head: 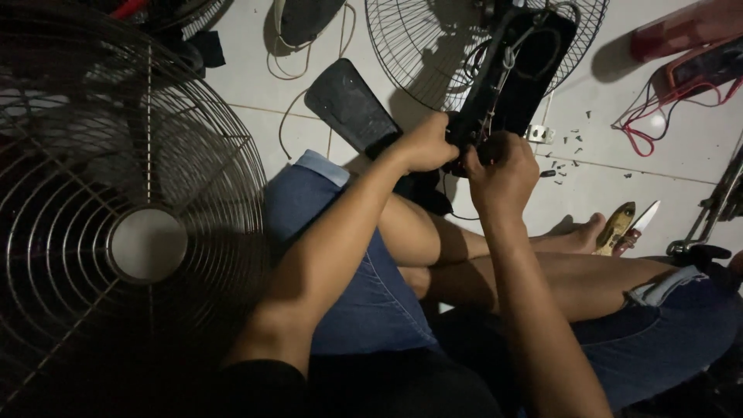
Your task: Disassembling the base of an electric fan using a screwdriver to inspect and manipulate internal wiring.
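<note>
Crossed legs in denim shorts (364, 302) frame both hands above the knees: left hand (424, 144) clamps the black fan housing (507, 70), right hand (503, 172) pinches its wiring; seemingly mid-disassembly, next needing steady fingertip work near the fan grille (124, 224)

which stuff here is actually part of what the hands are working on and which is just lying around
In hand:
- left hand and right hand, both gripping the black fan housing
- its wires

Lying about:
- wire fan guard
- second guard
- black cover panel
- loose screws
- knife
- red-leaded meter
</note>
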